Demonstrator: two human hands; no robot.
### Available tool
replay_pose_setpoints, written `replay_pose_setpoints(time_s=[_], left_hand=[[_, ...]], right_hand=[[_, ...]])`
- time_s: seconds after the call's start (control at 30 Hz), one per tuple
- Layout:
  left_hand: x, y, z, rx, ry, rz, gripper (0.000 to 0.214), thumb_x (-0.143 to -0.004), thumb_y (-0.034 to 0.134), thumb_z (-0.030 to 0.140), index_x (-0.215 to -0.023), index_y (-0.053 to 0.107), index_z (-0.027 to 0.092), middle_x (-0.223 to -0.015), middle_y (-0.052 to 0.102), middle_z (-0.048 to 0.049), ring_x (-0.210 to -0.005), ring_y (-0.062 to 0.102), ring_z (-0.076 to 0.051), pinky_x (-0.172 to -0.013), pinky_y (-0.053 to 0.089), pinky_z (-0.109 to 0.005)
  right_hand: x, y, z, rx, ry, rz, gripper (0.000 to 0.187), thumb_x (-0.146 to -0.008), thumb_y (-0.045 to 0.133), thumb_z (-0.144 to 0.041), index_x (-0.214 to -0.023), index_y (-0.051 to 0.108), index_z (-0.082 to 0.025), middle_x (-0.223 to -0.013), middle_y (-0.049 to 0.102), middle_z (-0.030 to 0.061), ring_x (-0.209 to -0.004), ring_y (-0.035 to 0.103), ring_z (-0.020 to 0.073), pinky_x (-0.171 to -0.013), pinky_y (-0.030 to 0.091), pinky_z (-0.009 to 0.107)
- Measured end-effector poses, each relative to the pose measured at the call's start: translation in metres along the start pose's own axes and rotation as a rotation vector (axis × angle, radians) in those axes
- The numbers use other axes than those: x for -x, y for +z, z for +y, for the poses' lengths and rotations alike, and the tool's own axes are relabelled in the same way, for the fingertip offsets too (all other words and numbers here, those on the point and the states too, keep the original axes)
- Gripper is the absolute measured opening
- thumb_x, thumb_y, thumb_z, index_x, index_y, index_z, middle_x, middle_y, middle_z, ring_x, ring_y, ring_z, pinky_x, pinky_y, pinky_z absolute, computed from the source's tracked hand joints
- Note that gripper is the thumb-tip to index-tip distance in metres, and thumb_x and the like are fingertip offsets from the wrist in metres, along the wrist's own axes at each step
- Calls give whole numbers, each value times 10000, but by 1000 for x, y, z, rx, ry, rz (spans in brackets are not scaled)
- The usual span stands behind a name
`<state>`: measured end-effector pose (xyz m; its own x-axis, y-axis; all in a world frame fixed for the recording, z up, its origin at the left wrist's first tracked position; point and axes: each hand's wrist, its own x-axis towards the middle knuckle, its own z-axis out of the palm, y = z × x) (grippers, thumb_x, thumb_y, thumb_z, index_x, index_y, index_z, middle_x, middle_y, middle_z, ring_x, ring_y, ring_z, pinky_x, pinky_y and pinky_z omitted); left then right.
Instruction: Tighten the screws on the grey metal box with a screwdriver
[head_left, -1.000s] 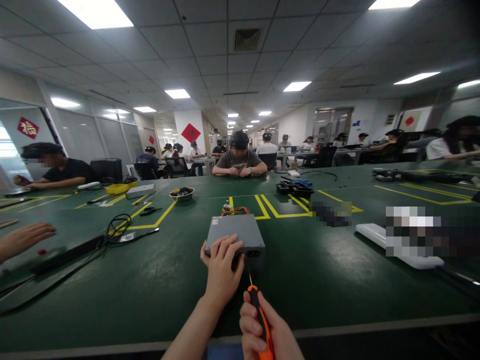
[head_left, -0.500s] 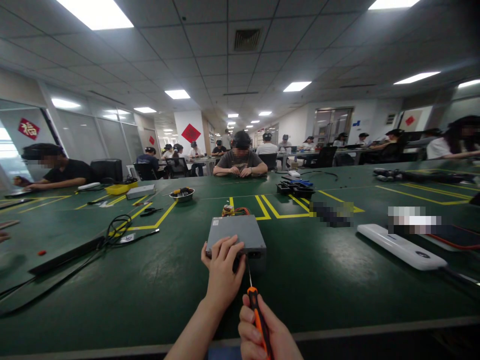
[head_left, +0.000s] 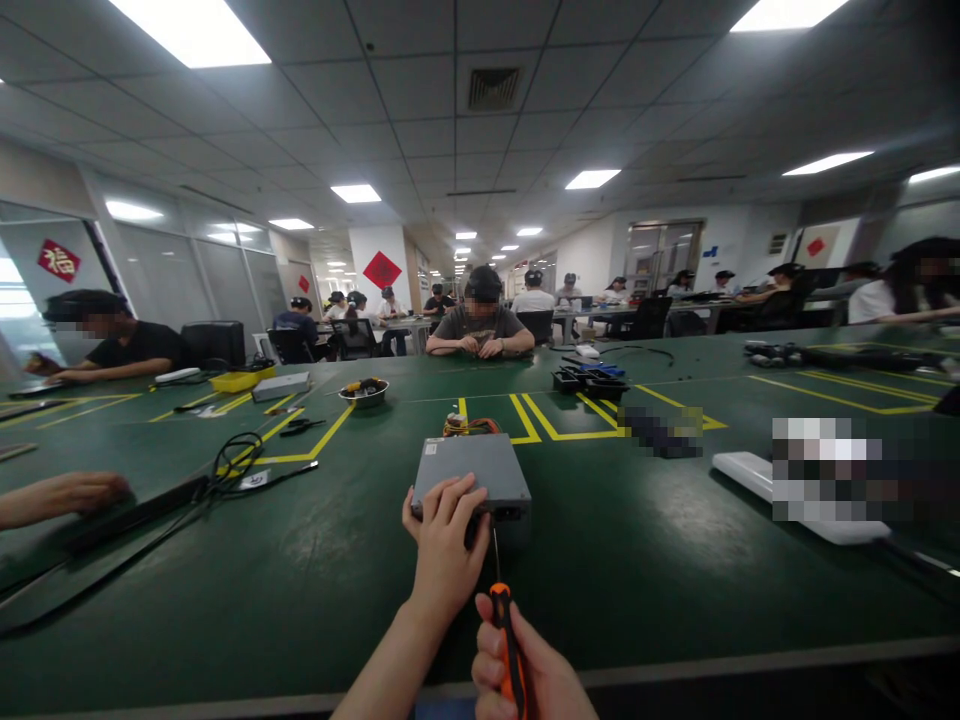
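The screwdriver (head_left: 501, 612) could slip and hurt your left hand (head_left: 448, 545), since its thin shaft stands just beside the thumb. The grey box (head_left: 472, 465), on the table (head_left: 637, 600) before you, could turn if held too lightly. Your left hand, half open, grips its near edge; your right hand (head_left: 525, 660) is closed around the screwdriver. Whether the tip touches, I cannot tell.

Green table (head_left: 337, 620), yellow tape lines (head_left: 585, 435); on it: grey metal box (head_left: 469, 462), bowl (head_left: 364, 402), black trays (head_left: 589, 384), yellow tray (head_left: 241, 381).
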<state>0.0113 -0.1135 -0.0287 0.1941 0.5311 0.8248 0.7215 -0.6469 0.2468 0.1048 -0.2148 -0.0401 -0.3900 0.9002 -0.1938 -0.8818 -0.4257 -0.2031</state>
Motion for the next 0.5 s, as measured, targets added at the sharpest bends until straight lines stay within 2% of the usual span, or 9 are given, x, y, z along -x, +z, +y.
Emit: replay_pose_setpoints(time_s=[0.17, 0.23, 0.4, 0.5], left_hand=[[1, 1, 1, -22, -8, 10, 263, -798, 591, 173, -1020, 635, 308, -1145, 658, -20, -1089, 539, -247, -1055, 122, -543], [0, 1, 1, -15, -12, -1, 254, -805, 582, 177, -1018, 637, 304, -1146, 659, -27, -1093, 533, -251, -1052, 119, -551], [0, 1, 1, -10, -10, -12, 249, -819, 566, 189, -1024, 633, 312, -1158, 654, -28, -1102, 526, -253, -1047, 124, -556], [1, 2, 1, -5, -16, 6, 251, -817, 560, 175, -1016, 632, 309, -1154, 654, -29, -1101, 525, -253, -1051, 118, -555]], right_hand=[[-3, -11, 0, 28, -13, 2, 302, -575, 860, -286, -735, 686, -98, -553, 609, 16, -315, 378, -3, -289, 272, 91], [-4, -10, -1, 28, -16, -6, 303, -552, 872, -280, -689, 672, -98, -531, 590, -2, -301, 348, -19, -292, 273, 85], [-7, -6, -3, 41, -10, -16, 456, -400, 916, -301, -729, 679, -92, -487, 569, -29, -335, 440, 38, -302, 327, 132], [-9, -8, -2, 65, -36, 8, 456, -435, 905, -335, -748, 684, -88, -516, 602, -7, -347, 459, 42, -326, 351, 140]])
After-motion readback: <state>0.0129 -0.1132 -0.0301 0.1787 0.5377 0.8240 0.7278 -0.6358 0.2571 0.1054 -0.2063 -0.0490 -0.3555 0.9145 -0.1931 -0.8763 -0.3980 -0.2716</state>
